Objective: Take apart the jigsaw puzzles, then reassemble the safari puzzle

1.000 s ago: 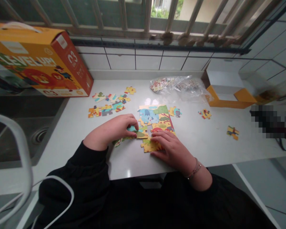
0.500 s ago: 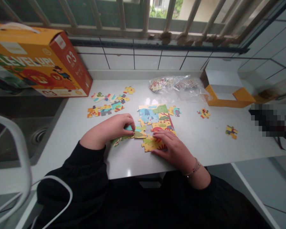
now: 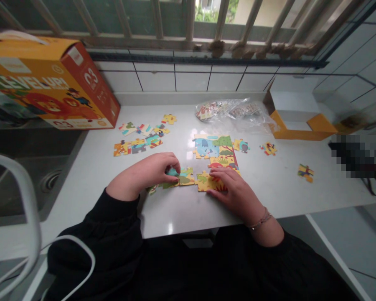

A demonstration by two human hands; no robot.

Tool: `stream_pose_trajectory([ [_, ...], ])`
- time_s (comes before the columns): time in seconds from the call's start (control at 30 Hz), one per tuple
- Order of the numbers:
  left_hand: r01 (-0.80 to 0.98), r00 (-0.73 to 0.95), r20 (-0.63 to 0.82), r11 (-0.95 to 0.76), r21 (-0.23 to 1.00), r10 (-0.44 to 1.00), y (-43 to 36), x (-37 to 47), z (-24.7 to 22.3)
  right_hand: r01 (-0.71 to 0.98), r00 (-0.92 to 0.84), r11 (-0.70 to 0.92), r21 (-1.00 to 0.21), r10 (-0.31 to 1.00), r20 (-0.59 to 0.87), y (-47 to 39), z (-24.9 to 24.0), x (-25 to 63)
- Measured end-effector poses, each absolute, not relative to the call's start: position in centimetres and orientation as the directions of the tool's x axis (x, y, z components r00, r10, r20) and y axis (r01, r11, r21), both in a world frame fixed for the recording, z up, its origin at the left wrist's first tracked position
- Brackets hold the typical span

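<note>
On the white counter lies a partly joined jigsaw puzzle (image 3: pixel 222 142) with a blue elephant and a tree. My right hand (image 3: pixel 233 188) rests on its lower part, fingers lying over a yellow puzzle piece (image 3: pixel 203 182) with a green dinosaur shape. To the left, my left hand (image 3: pixel 163 169) pinches a green and turquoise strip of puzzle pieces (image 3: pixel 185 176), thumb in front and fingers behind. This strip's right end lies close beside the yellow piece; I cannot tell whether they touch. Another loose piece (image 3: pixel 242 145) sits at the puzzle's right edge.
Loose puzzle pieces (image 3: pixel 138 144) lie at the back left, with single pieces (image 3: pixel 268 148) at the right. An orange puzzle box (image 3: pixel 53 83) stands by the sink (image 3: pixel 6 167). Plastic bags (image 3: pixel 235 110) and an open box (image 3: pixel 301 125) line the back. A white cable (image 3: pixel 87 251) loops at left.
The elephant section and its side piece have shifted right under my right hand. The left strip has moved slightly right, and a gap has opened between it and the elephant section.
</note>
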State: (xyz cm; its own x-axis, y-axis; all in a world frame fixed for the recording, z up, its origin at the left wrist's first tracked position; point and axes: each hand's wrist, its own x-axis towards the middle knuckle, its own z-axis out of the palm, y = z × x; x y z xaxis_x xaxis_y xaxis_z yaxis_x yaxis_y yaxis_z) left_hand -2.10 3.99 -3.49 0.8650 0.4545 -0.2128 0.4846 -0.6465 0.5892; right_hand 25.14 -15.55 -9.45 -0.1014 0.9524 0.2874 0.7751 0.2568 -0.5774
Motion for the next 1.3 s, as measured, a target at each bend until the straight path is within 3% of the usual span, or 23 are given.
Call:
stream_pose_trajectory([
  [0.43,0.402,0.913,-0.221,-0.662,0.633,0.343,3.6,-2.0,-3.0,0.791,-0.161,0.306,-0.530,0.940,0.302,-15.0,-9.1,25.9],
  [0.6,0.375,0.924,-0.202,-0.669,0.642,0.324,3.6,-2.0,-3.5,0.795,-0.261,0.385,-0.468,0.915,0.308,-14.5,-8.2,25.8],
  [0.8,0.410,0.907,-0.190,-0.681,0.607,0.376,3.5,-2.6,-3.8,0.783,-0.406,0.469,-0.409,0.883,0.235,-11.7,-6.1,23.2],
  [1.13,0.557,0.827,-0.275,-0.645,0.523,0.491,3.7,-3.3,-4.0,0.783,-0.433,0.477,-0.399,0.879,0.199,-9.8,-7.3,21.7],
  [1.3,0.548,0.833,-0.273,-0.656,0.518,0.480,3.5,-3.1,-3.6,0.786,-0.437,0.477,-0.393,0.879,0.192,-10.0,-7.2,21.8],
])
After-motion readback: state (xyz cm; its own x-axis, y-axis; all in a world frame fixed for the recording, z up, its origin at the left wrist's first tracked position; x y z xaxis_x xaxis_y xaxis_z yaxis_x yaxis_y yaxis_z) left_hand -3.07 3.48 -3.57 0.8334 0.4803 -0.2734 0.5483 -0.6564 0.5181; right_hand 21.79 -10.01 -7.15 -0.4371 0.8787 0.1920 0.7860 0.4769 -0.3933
